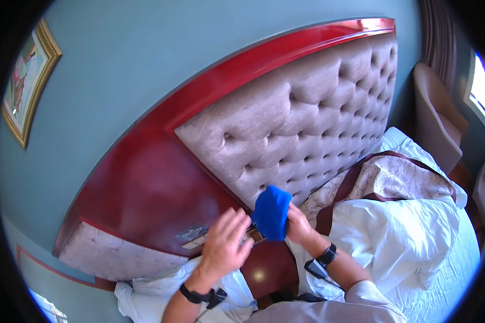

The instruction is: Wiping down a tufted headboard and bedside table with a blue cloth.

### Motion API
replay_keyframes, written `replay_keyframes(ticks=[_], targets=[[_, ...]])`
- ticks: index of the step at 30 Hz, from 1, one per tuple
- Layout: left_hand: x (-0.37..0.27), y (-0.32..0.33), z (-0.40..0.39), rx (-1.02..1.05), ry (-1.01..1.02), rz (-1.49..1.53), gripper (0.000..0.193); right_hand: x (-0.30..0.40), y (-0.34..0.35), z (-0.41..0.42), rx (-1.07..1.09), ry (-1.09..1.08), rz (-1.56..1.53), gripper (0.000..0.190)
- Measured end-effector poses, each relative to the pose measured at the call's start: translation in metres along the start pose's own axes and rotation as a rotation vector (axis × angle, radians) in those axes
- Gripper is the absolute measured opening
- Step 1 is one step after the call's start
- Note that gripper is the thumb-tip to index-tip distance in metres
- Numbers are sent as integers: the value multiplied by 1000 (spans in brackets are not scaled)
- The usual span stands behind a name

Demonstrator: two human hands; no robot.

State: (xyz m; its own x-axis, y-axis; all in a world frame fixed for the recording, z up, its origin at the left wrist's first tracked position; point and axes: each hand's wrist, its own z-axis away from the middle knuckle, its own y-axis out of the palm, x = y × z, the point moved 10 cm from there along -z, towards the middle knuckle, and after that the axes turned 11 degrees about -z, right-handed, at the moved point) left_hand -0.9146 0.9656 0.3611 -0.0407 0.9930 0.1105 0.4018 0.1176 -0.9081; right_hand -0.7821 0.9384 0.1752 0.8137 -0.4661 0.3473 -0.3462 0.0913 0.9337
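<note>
A folded blue cloth (pixel 271 212) is gripped at its right edge by my right hand (pixel 300 225), held up over the nightstand between the beds. Just left of the cloth, my left hand (pixel 225 241) is raised with its fingers extended and nothing in its palm; whether a fingertip touches the cloth I cannot tell. Below both hands shows the dark red, glossy top of the nightstand (pixel 268 266). Behind them rises a red wooden headboard panel (pixel 153 194). Each wrist wears a black strap with a small device.
A tufted headboard (pixel 307 109) stands behind the right bed, which carries rumpled white bedding (pixel 392 238) and a patterned bed runner (pixel 400 177). White bedding (pixel 145 296) lies at lower left. Switch plates (pixel 192 242) sit on the panel. An armchair (pixel 436 117) stands far right.
</note>
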Motion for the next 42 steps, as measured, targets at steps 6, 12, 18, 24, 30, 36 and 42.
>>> replay_keyframes(ticks=[6,12,18,24,30,36,42], targets=[[59,-49,-127,-267,93,-372,62,171,68,-60,-10,-706,1008,41],[115,-24,-173,-334,147,-472,68,249,175,-85,-139,-1234,1481,33],[126,-7,-173,-492,208,-534,63,257,220,-167,-61,-1029,1740,33],[128,1,-176,-517,222,-577,57,313,200,-206,-378,-1346,1839,63],[132,1,-170,-545,227,-587,53,462,164,-218,-749,-1189,1503,96],[133,4,-170,-558,222,-594,54,542,122,-203,-859,-1248,1577,102],[137,8,-170,-557,238,-651,56,422,138,-183,-794,-1381,1822,62]])
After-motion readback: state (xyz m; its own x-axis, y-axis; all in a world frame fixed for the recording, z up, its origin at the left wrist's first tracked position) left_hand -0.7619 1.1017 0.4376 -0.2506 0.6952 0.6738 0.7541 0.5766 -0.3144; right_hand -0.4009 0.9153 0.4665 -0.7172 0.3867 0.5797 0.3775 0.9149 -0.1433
